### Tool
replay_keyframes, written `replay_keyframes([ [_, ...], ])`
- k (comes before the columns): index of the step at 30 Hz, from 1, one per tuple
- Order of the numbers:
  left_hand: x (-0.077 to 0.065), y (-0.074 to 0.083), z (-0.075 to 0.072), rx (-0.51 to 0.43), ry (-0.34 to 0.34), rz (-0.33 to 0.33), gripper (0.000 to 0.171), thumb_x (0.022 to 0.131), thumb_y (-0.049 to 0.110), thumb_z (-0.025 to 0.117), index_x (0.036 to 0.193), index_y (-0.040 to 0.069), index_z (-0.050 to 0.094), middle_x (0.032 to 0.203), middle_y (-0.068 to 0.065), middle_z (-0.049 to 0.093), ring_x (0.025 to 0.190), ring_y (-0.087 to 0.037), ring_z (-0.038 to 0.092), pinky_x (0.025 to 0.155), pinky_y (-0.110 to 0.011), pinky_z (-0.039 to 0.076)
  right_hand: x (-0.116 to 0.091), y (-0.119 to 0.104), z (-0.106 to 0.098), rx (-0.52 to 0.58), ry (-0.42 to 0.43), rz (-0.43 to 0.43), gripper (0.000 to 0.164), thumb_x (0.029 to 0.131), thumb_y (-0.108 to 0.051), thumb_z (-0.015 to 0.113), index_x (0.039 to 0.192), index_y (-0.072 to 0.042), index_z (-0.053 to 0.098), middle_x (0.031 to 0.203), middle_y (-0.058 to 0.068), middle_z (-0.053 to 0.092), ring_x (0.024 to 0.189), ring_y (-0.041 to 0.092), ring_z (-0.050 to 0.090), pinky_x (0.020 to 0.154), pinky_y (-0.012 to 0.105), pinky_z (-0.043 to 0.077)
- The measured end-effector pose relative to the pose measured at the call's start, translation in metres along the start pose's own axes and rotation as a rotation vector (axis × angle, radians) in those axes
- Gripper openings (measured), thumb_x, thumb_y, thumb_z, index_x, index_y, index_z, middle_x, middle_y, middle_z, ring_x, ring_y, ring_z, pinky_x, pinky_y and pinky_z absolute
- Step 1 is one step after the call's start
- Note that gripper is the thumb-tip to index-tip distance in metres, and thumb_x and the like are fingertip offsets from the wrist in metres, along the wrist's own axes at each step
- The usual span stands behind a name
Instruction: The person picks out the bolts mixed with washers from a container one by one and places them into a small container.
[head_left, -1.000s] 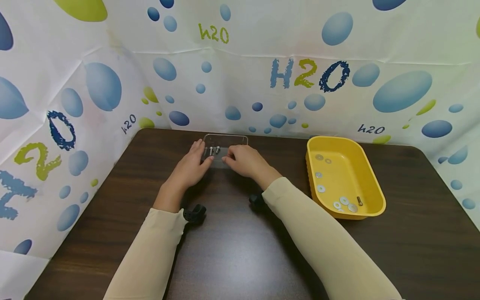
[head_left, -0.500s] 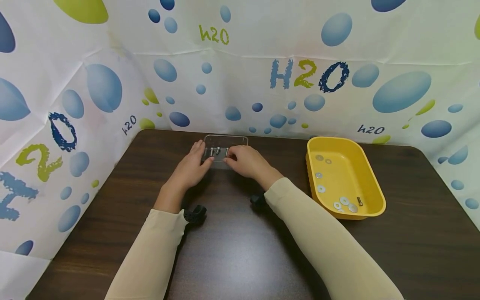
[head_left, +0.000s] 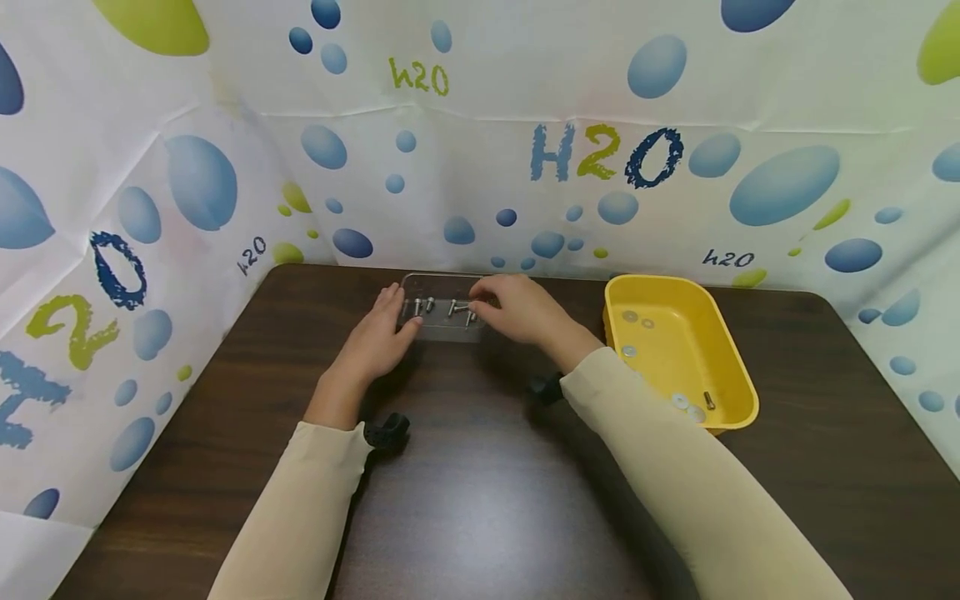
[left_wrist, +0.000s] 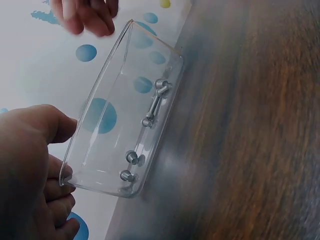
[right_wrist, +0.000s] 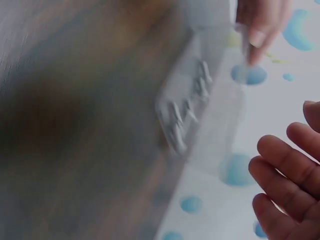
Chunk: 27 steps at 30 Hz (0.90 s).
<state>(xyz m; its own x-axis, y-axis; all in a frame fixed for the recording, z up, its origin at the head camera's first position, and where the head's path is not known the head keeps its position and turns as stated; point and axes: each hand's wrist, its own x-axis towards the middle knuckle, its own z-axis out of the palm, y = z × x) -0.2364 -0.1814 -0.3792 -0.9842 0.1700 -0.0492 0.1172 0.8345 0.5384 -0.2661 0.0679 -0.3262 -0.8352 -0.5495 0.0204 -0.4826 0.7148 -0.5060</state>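
A clear plastic box (head_left: pixel 447 335) stands at the table's back edge, with several small metal bolts (left_wrist: pixel 152 110) lying on its floor in two loose groups. My left hand (head_left: pixel 369 343) holds the box by its left end. In the left wrist view its thumb (left_wrist: pixel 62 127) touches the near rim and the fingers bend round the corner. My right hand (head_left: pixel 525 312) hovers over the box's right end. The right wrist view shows its fingers (right_wrist: pixel 285 155) loosely bent and apart, holding nothing, away from the blurred box.
On the right a yellow tray (head_left: pixel 686 350) holds several flat washers (head_left: pixel 630 317) and a single bolt (head_left: pixel 708 400); my right sleeve (head_left: pixel 690 467) overlaps its near corner. A white patterned sheet (head_left: pixel 450 192) hangs close behind the dark wooden table (head_left: pixel 465 500).
The right hand has moved right and slightly up from inside the box. Bolts in the box's right half now show where that hand was. The left hand stays at the left end.
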Motion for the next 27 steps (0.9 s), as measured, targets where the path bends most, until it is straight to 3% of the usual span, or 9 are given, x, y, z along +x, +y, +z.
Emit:
replay_keyframes([
  [6, 0.000, 0.004, -0.002, 0.016, 0.009, 0.025, 0.074, 0.103, 0.040, 0.046, 0.156, -0.001, 0.014, 0.166, -0.014, 0.005, 0.153, -0.030, 0.003, 0.122, -0.053, 0.013, -0.025, 0.014, -0.032, -0.052, 0.003, -0.003, 0.033, 0.100, -0.033, 0.058, 0.124, -0.013, 0.067, 0.117, 0.002, 0.069, 0.102, 0.020, 0.062, 0.095, 0.038, 0.053],
  [11, -0.002, 0.021, -0.002, 0.016, 0.035, 0.067, 0.074, 0.102, 0.039, 0.048, 0.157, 0.000, 0.016, 0.166, -0.012, 0.007, 0.153, -0.029, 0.004, 0.122, -0.053, 0.014, -0.050, 0.029, -0.056, -0.106, 0.025, 0.012, 0.032, 0.099, -0.033, 0.060, 0.121, -0.011, 0.068, 0.113, 0.004, 0.071, 0.100, 0.022, 0.063, 0.094, 0.040, 0.053],
  [16, -0.003, 0.051, 0.014, 0.069, 0.047, 0.173, 0.073, 0.101, 0.039, 0.050, 0.156, 0.000, 0.021, 0.165, -0.014, 0.014, 0.153, -0.029, 0.010, 0.122, -0.051, 0.016, -0.077, 0.051, -0.081, -0.137, 0.050, 0.039, 0.030, 0.098, -0.031, 0.060, 0.117, -0.010, 0.069, 0.110, 0.006, 0.071, 0.100, 0.025, 0.063, 0.092, 0.044, 0.054],
  [20, -0.004, 0.081, 0.032, 0.117, 0.030, 0.262, 0.073, 0.101, 0.042, 0.050, 0.155, 0.001, 0.024, 0.165, -0.012, 0.017, 0.153, -0.027, 0.012, 0.122, -0.048, 0.018, -0.097, 0.071, -0.095, -0.171, 0.045, 0.107, 0.031, 0.098, -0.031, 0.059, 0.118, -0.010, 0.070, 0.111, 0.007, 0.071, 0.104, 0.027, 0.063, 0.095, 0.048, 0.052],
  [27, -0.010, 0.129, 0.062, 0.187, -0.034, 0.392, 0.073, 0.101, 0.048, 0.049, 0.155, 0.004, 0.027, 0.164, -0.009, 0.020, 0.153, -0.022, 0.013, 0.123, -0.040, 0.017, -0.120, 0.101, -0.112, -0.252, -0.082, 0.243, 0.036, 0.097, -0.034, 0.060, 0.116, -0.005, 0.070, 0.105, 0.010, 0.071, 0.090, 0.025, 0.062, 0.085, 0.046, 0.054],
])
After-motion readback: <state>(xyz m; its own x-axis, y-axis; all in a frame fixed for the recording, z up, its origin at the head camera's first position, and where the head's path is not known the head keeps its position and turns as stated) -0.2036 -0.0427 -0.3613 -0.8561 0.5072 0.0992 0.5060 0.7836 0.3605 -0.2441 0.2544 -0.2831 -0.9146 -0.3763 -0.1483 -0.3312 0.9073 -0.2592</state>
